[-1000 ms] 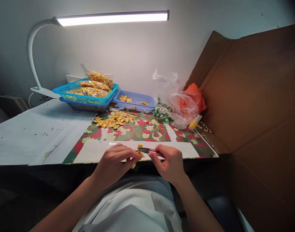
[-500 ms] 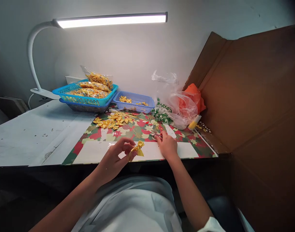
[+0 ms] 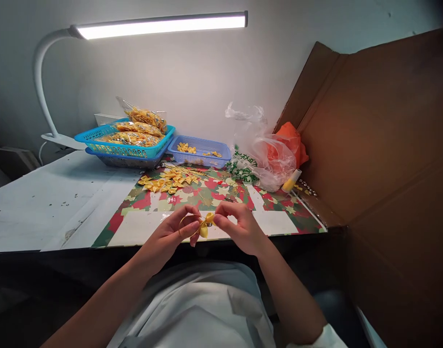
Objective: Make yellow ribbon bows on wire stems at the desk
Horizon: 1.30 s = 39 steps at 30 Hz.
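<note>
Near the table's front edge I hold a small yellow ribbon bow (image 3: pixel 204 229) with a thin gold loop and a shiny bead at its middle. My left hand (image 3: pixel 176 231) pinches the bow's left side, where the gold loop curves past the fingers. With thumb and forefinger, my right hand (image 3: pixel 239 226) grips the bow's upper right loop. Beyond the hands, a pile of yellow bows (image 3: pixel 169 181) lies on a patterned red and green sheet (image 3: pixel 203 197), with thin gold strands behind it.
Stacked baskets (image 3: pixel 127 147) of bagged yellow bows stand at the back left, beside a blue basket (image 3: pixel 203 153) with loose pieces. Plastic bags (image 3: pixel 261 159) and a yellow-and-white tube (image 3: pixel 291 181) are at right, before a tall cardboard panel (image 3: pixel 381 135). A lamp (image 3: pixel 163 24) hangs above.
My right hand has let go of a thin metal tool on the table, moved left and taken hold of the bow. My left hand keeps its hold, and the bow has turned a little.
</note>
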{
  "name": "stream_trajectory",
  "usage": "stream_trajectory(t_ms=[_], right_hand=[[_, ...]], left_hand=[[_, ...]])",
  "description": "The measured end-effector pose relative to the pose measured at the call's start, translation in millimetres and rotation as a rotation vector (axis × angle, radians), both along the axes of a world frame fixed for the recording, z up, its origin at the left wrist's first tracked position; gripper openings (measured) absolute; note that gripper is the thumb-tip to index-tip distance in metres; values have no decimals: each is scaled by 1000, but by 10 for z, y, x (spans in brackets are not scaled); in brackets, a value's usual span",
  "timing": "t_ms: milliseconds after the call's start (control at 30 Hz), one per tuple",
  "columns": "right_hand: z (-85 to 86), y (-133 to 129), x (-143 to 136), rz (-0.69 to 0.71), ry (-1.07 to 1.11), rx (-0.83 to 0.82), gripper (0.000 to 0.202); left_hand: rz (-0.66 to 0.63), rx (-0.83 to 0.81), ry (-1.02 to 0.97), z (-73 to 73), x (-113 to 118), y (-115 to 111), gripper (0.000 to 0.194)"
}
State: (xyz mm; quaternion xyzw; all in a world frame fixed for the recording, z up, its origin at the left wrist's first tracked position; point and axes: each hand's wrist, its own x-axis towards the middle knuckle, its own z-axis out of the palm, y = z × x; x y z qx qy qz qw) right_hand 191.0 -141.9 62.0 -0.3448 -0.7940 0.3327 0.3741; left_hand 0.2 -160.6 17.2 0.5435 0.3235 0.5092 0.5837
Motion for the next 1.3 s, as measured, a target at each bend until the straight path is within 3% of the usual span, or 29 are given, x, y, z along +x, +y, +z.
stream_trajectory(t_ms=[133,300,433,567,633,700,767,867,1133,1300], right_hand=[[-9,36,-93,-79,-26,-36,26],[-85,-3,-117,-225,-6,37,27],[-101,-168,-114,-206,-55,69,28],[-173,-130,-8,-154,-95,-6,25],[-210,-39,79,-287,-35,3,24],[-222,35,135,-398,14,44,21],[-205,62,129,-329,29,60,18],[-151,42,28,-111,-23,80,16],[-76,33,-90,-179,-293,385,13],[-175,54,-44,-170,-286,735,15]], left_hand=[[-1,-63,-41,-11,5,20,23],[57,26,43,59,36,-13,24],[123,167,138,61,48,-78,22],[327,334,363,0,28,-90,15],[380,372,426,-20,15,-65,15],[337,378,431,-28,9,-33,14],[278,370,401,-32,10,-8,13],[209,327,340,-36,18,1,13],[195,351,405,2,-14,-27,12],[192,403,467,-11,-36,-15,9]])
